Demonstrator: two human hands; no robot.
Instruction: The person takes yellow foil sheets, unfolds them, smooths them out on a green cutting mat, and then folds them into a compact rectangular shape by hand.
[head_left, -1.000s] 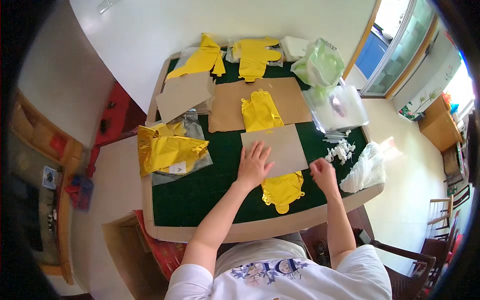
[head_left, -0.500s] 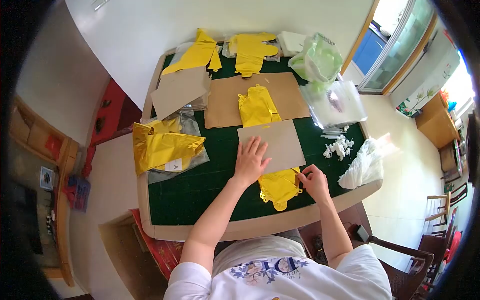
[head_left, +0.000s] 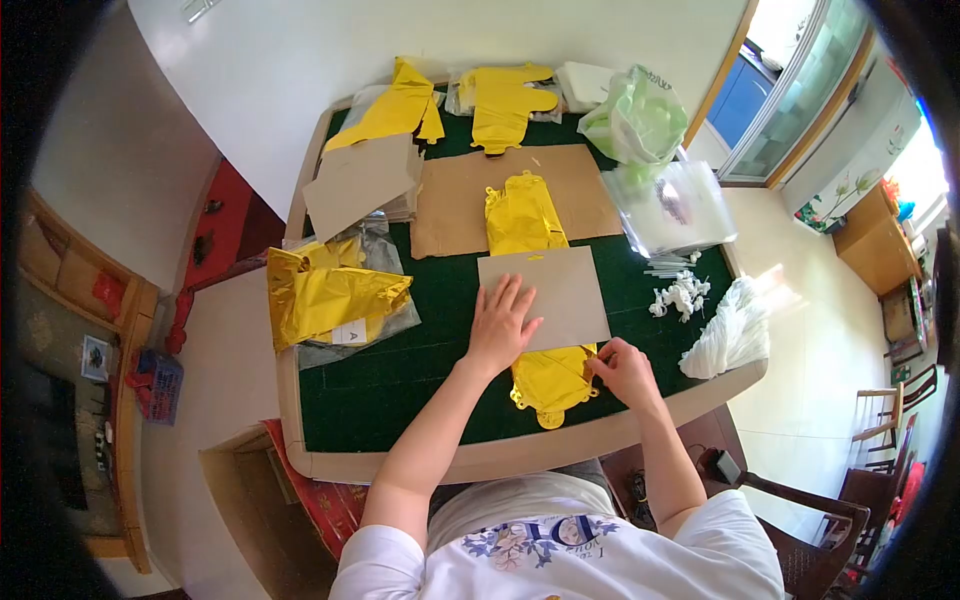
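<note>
My left hand (head_left: pixel 500 325) lies flat with fingers spread on a grey card (head_left: pixel 570 297). The card covers the middle of a gold foil piece, whose upper part (head_left: pixel 524 213) rests partly on brown cardboard and whose lower part (head_left: pixel 552 382) shows near the table's front edge. My right hand (head_left: pixel 622 372) pinches the foil's right edge just below the card. Left of my hands lies another folded gold foil (head_left: pixel 340 295) on a clear bag, with a white label marked A.
Brown cardboard (head_left: pixel 445 210), stacked grey cards (head_left: pixel 358 185), more gold foil (head_left: pixel 508 105), a green-white plastic bag (head_left: pixel 635 120), clear bags (head_left: pixel 672 210), white ties (head_left: pixel 682 295) and a white bundle (head_left: pixel 728 335) lie on the green table (head_left: pixel 430 400).
The foil and card have turned slightly: the foil's lower end shifted left and its upper end right. My right hand has moved slightly left and down. My left hand stays on the card.
</note>
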